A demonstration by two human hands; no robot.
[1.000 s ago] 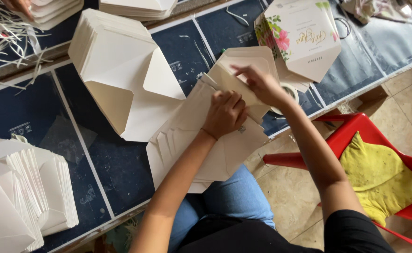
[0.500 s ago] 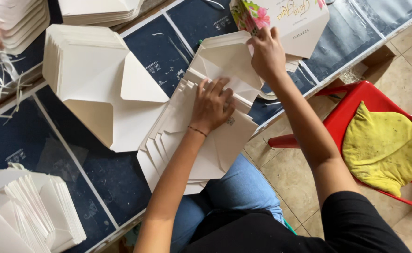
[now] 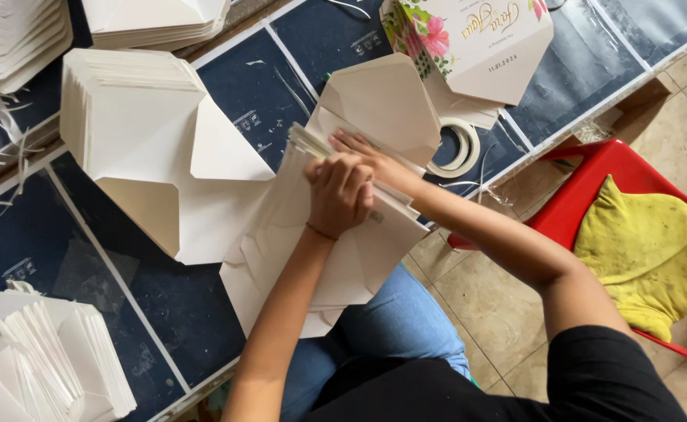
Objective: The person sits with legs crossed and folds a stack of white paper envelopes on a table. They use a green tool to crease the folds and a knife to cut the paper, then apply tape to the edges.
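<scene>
A fanned pile of cream envelopes (image 3: 343, 258) lies at the near edge of the dark blue table (image 3: 85, 258), partly overhanging it. My left hand (image 3: 339, 191) is curled into a fist and presses down on the pile's top sheets. My right hand (image 3: 374, 160) lies flat just beyond it, fingers spread on the same pile, under an open cream flap (image 3: 386, 105). Neither hand lifts anything off the table.
A tall stack of open cream envelopes (image 3: 136, 129) stands to the left. More stacks sit at the far left (image 3: 15, 35), top (image 3: 156, 19) and near left (image 3: 42, 359). A floral printed envelope (image 3: 476, 43) and tape roll (image 3: 456, 148) lie right. A red chair (image 3: 617, 180) holds a yellow cloth (image 3: 652, 250).
My right hand has drawn back from the far flap onto the pile, beside my left hand. My left hand has closed into a fist on the sheets.
</scene>
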